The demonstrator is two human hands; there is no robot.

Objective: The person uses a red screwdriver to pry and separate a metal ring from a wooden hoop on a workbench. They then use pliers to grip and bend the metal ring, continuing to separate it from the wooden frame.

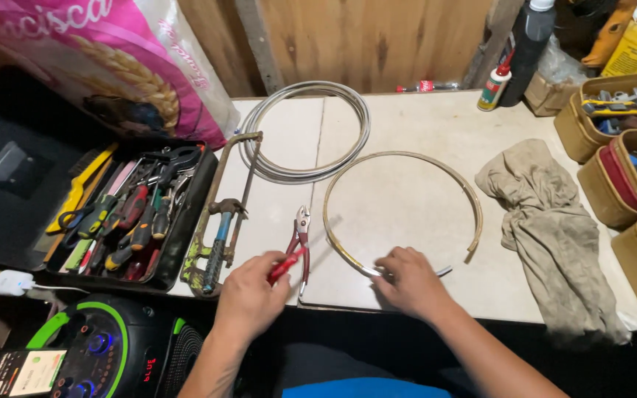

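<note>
On the pale desk (pixel 407 133), near its front edge: left hand (pixel 248 298) closed around one red handle of the pliers (pixel 300 247), steel nose pointing away toward the wall. Right hand (pixel 407 284) just beside, fingers curled down and pressing on the near end of a brass-coloured hoop (pixel 436 166), an open ring lying flat with its gap at the front right; whether pinching or only pressing, cannot tell. Behind the hoop, touching or nearly so, a coil of grey cable (pixel 307 133). Left of the pliers, a rusty hacksaw (pixel 223 214) with a blue handle, lying along the side of a black tray (pixel 193 214) crammed with screwdrivers. Right of the hoop, well clear of both hands, a crumpled beige rag (pixel 554 228). Further right, tan boxes (pixel 591 133) of small hardware. At the back, a dark bottle (pixel 528 44) and a small glue bottle (pixel 494 85). Upper left, a pink sack (pixel 97 51). Below the tray, a black and green speaker (pixel 105 346).
</note>
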